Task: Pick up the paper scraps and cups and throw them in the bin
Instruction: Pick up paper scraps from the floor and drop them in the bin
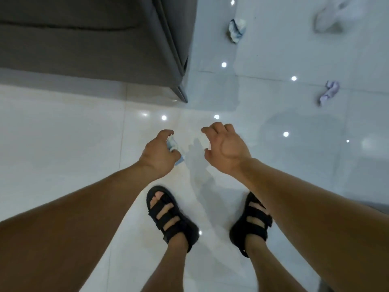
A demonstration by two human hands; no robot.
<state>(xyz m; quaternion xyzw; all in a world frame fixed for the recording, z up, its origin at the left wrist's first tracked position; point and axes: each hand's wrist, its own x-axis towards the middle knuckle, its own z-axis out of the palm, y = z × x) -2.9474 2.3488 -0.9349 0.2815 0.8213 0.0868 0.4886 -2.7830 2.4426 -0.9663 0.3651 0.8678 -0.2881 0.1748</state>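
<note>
In the head view, the person stands in black sandals [171, 218] on a glossy tiled floor [63, 133], beside the corner of a grey sofa [94, 39]. The left hand [159, 153] is curled tight round a crumpled blue-printed scrap [173, 146], which pokes out between thumb and fingers. The right hand [226, 146] has its fingers bent towards the thumb and seems to pinch a white scrap [206, 141]. That piece is pale against the tile, so its edges are hard to make out.

Three more pieces lie on the floor ahead, well apart from the hands. They are a blue-and-white paper ball [236, 30] near the sofa's end, a lilac scrap [329, 92] further right, and a blurred white item [328, 17] at the top that could be a cup or paper. No bin is in view.

All of this is probably very light, soft and already crushed, so it should not break or slip. A loose pinch across a wad's bulkiest fold ought to lift it. With both hands occupied, a new piece would need to be gathered against what is already held.
</note>
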